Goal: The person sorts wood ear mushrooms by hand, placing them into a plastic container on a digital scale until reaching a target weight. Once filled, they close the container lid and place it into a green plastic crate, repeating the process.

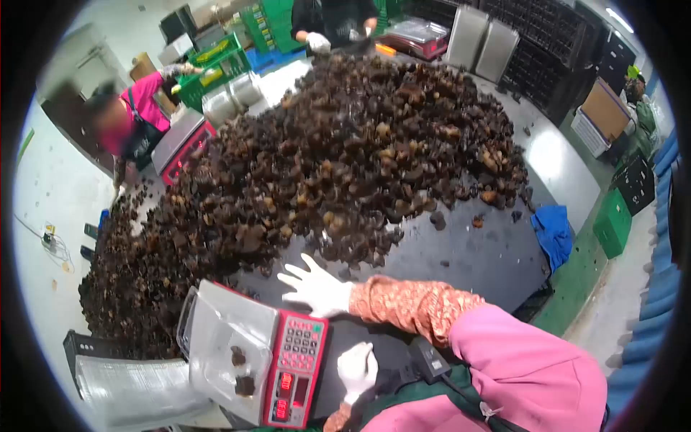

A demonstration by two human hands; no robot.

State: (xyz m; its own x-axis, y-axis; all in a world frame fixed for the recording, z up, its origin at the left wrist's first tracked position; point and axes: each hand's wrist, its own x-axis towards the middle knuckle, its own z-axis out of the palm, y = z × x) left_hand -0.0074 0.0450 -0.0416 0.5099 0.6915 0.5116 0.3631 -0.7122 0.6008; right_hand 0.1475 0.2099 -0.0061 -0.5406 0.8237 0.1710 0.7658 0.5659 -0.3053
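My right hand [317, 289], in a white glove, is open with fingers spread above the dark tabletop [453, 248], near the edge of a large heap of dark brown, moist-looking pieces [345, 155]. It holds nothing. Closer to my body is my left hand [358, 369], also white-gloved, with its fingers curled closed; whatever may be inside them is hidden. To its left stands a red digital scale [296, 371] with lit red digits. On the scale's platform lies a clear plastic tray [223, 309] with two small dark pieces in it.
Stacked clear trays [137, 392] lie at lower left. A black box-like device [430, 360] with a cable is beside my body. A blue cloth [552, 236] hangs at the table's right edge. Another scale [183, 147] and two co-workers, one in a pink top [140, 108], are across the heap.
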